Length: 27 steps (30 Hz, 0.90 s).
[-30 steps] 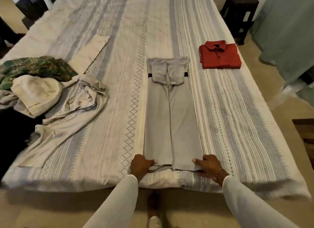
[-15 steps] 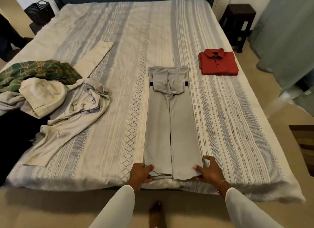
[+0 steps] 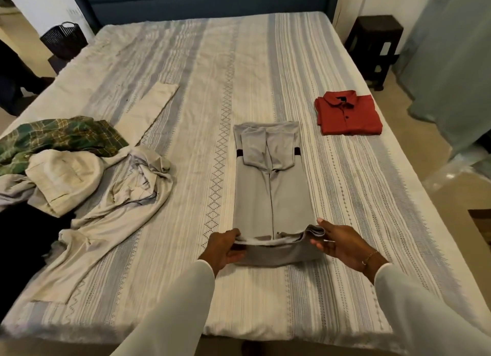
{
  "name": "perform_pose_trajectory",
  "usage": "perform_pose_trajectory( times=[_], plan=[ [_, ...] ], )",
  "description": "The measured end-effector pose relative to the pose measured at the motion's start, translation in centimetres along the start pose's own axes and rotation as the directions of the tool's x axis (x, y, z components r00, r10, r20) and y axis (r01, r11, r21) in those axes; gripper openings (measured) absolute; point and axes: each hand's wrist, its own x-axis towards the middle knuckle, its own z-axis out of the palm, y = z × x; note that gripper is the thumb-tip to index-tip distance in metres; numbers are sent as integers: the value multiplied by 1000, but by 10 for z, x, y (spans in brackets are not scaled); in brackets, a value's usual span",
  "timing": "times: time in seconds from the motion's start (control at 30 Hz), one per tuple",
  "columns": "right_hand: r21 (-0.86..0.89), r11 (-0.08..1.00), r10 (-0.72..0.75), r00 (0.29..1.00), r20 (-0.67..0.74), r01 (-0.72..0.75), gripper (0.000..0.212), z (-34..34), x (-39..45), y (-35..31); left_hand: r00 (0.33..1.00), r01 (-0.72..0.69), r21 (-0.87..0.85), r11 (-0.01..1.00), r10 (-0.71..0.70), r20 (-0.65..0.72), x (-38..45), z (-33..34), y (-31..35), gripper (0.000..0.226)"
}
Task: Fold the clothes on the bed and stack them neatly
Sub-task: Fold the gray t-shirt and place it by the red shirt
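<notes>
Grey garment (image 3: pixel 268 185) lengthwise toward headboard; left hand (image 3: pixel 222 249), right hand (image 3: pixel 338 242) grip near hem.

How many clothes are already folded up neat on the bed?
1: the red shirt lies folded near the bed's right edge. The grey shirt in the middle is only half folded, and the pile on the left is unfolded and may hide more.
</notes>
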Motion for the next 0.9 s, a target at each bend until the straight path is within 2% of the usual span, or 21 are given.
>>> perform_pose_trajectory(
  times=[0.13,0.3,0.4,0.47,0.5,0.57,0.63,0.7,0.77,0.83,0.9],
  plan=[
    [-24,1000,-8,1000,-2,8,39,12,51,-30,1000,7,77,997,-4,-30,54,16,37,19],
    [-88,996,-16,999,-51,12,39,21,128,-44,996,-70,156,985,79,-52,130,33,71,29],
    [-125,992,-27,991,-130,10,36,22,149,-31,995,-101,167,981,102,8,152,33,73,34],
    [-150,988,-57,984,-168,32,35,21,154,-26,987,-157,159,975,153,41,154,30,72,28],
    [-174,984,-62,984,-170,32,34,19,156,-25,977,-215,177,960,212,34,155,27,69,22],
    [-266,964,-81,981,-176,32,32,14,157,-24,929,-347,335,876,370,-7,156,21,62,11],
    [-322,945,-126,970,-208,54,26,11,160,-24,877,-382,546,746,479,-41,153,16,55,27],
    [-355,930,-196,948,-250,99,20,13,162,-26,839,-382,628,678,539,-72,154,13,48,43],
    [-488,860,-330,891,-313,147,25,12,167,-25,824,-387,647,656,561,-76,155,13,44,37],
    [-636,756,-478,796,-371,157,28,7,171,-20,814,-384,668,637,575,-80,156,13,42,27],
    [-673,724,-510,775,-372,153,38,7,165,-14,810,-368,691,622,580,-91,153,12,41,27]
  ],
)
